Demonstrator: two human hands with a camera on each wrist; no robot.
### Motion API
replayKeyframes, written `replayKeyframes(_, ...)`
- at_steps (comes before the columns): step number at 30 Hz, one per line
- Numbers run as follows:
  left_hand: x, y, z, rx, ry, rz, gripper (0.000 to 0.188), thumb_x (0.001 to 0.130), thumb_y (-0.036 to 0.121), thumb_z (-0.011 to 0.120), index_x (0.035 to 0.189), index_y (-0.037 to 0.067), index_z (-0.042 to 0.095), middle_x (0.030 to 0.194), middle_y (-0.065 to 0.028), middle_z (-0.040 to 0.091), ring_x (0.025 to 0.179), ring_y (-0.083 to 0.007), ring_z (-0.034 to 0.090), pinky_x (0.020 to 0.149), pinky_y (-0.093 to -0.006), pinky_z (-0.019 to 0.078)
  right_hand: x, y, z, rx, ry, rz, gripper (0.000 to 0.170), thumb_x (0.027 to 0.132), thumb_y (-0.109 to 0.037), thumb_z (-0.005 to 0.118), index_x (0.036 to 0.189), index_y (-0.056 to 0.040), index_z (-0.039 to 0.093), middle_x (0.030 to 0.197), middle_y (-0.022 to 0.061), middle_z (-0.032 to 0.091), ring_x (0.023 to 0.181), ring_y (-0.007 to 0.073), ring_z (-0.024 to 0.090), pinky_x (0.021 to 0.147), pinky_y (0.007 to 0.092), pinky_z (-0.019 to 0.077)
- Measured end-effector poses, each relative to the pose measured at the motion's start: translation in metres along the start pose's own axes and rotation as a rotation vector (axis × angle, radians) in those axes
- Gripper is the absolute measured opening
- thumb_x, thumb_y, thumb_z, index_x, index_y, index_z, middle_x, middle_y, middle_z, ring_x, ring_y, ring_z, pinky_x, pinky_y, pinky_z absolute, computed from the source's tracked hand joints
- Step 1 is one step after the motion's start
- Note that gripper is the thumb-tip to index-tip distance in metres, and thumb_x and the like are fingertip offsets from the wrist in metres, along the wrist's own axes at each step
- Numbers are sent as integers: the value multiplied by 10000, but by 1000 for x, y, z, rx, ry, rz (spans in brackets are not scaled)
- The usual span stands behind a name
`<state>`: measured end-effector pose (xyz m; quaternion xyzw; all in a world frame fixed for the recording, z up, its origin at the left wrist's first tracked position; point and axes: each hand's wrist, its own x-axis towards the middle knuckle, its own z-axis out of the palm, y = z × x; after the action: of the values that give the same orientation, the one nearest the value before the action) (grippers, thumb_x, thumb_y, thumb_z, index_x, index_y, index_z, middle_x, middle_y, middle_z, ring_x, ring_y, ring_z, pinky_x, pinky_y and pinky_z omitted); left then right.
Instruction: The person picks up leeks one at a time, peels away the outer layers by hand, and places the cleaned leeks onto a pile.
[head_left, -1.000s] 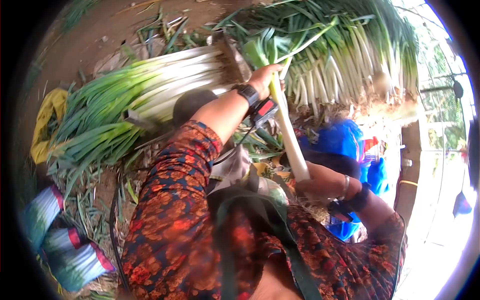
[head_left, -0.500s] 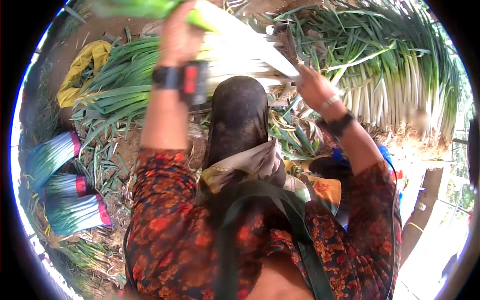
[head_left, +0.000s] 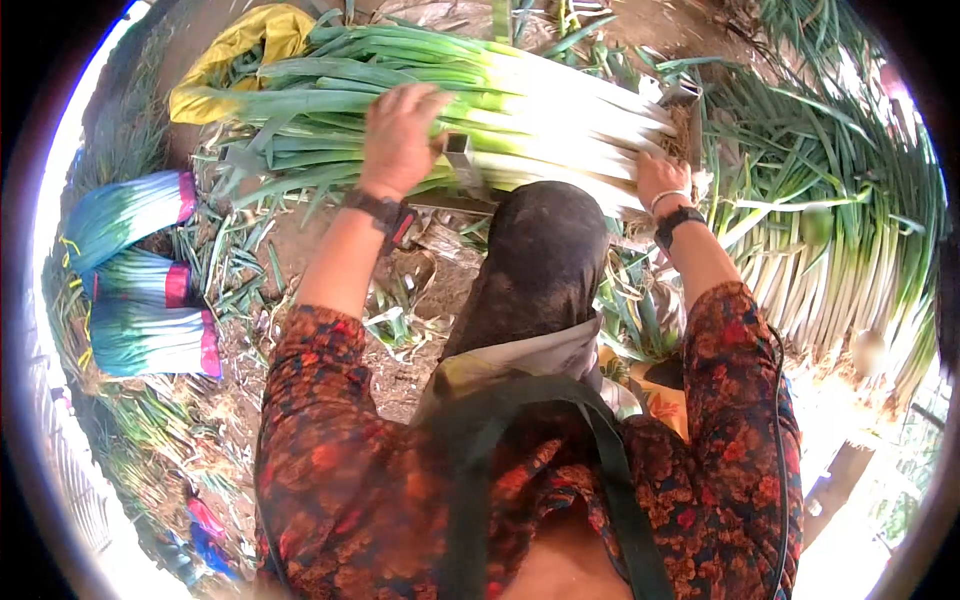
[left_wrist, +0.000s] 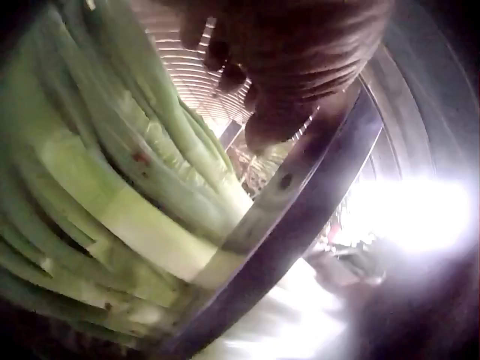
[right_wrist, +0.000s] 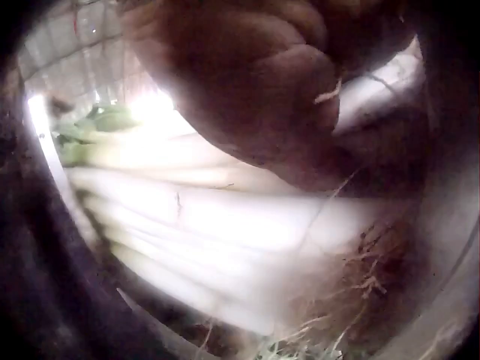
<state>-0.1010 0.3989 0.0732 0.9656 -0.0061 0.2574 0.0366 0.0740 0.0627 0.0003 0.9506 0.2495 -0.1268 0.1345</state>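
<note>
A thick bundle of leeks [head_left: 540,110] lies sideways in a metal frame, green leaves to the left and white shanks and roots to the right. My left hand [head_left: 400,140] is over the leaves beside an upright metal post [head_left: 463,160], fingers loosely bent and holding no leek. In the left wrist view, this hand [left_wrist: 285,67] hangs above the leaves [left_wrist: 97,180] near a curved-looking metal bar [left_wrist: 277,232]. At the root end, my right hand [head_left: 662,180] grips a leek. The right wrist view has that hand [right_wrist: 255,90] over white shanks [right_wrist: 217,217] and stringy roots [right_wrist: 360,277].
Many more leeks [head_left: 800,250] are piled on the right. Tied leek bundles with red bands [head_left: 155,340] lie at left on littered ground. A yellow sack [head_left: 240,65] is at the far left end of the framed leeks. The person's dark-clad knee [head_left: 550,240] stands close before the frame.
The single leek held in both hands was swung from the right over to the framed bundle and laid there. The left hand has let go; both hands are now at the bundle.
</note>
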Motion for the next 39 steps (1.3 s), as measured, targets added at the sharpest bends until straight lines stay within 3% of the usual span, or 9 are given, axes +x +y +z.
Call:
replayKeyframes(6,-6,-15,52,-58,-131,25,380,849,206,649,1228,201,622,1222,-43,578,1203,-271,494,1067,-493,309,-10,9,-13,239,-137,-55,407,886,-224,508,1278,-123,549,1265,178,578,1236,356,493,1054,519,343)
replayKeyframes(8,-10,-11,50,-56,-157,-9,367,841,106,604,1192,204,648,1210,-34,587,1193,-266,496,1068,-489,303,-17,15,5,169,133,-166,431,890,-339,560,1283,-162,571,1309,167,545,1260,371,455,1041,520,360)
replayKeyframes(10,-10,-11,49,-135,-150,-40,419,774,1,561,1119,204,685,1160,-23,602,1163,-254,497,1062,-451,288,-32,-8,-29,86,35,-71,430,892,-435,575,1222,-163,621,1330,161,523,1252,391,445,1030,530,365)
replayKeyframes(15,-4,-20,62,-178,-138,-44,352,759,378,727,1068,214,689,1160,-33,561,1157,-256,468,1044,-465,273,0,-2,16,353,73,-149,344,886,-354,629,1092,-81,669,1211,229,552,1070,388,575,892,439,497)
replayKeyframes(20,-1,-17,71,-100,-191,-86,347,762,407,713,1043,206,685,1157,-50,556,1165,-262,466,1065,-456,266,19,4,24,497,80,-168,502,762,-358,777,1087,-4,634,1071,206,662,1018,382,615,869,447,499)
replayKeyframes(24,-13,-9,58,-384,128,-138,350,848,420,625,1094,175,671,1136,-70,576,1137,-271,486,1043,-457,311,0,-4,2,457,43,-105,553,741,-385,793,1118,-17,626,1098,188,665,1035,362,620,893,434,495)
replayKeyframes(27,-37,-29,25,-80,135,-401,207,774,177,676,977,141,666,1040,-95,601,1069,-262,512,942,-432,387,-2,-4,7,452,32,-89,576,750,-393,786,1168,-35,618,1114,190,662,1053,360,618,912,427,492)
replayKeyframes(31,-73,-80,-6,211,144,-587,282,698,160,728,977,180,691,1120,-24,550,1083,-256,489,941,-448,377,8,5,34,427,212,-198,446,771,-361,755,1045,-27,646,1005,194,675,956,387,627,845,450,507)
replayKeyframes(39,-69,-101,-26,329,109,-349,163,815,197,654,977,197,676,1036,-8,604,1102,-254,501,1001,-482,338,5,1,19,439,131,-130,419,783,-365,744,1008,-30,634,1000,204,669,967,394,624,844,454,502)
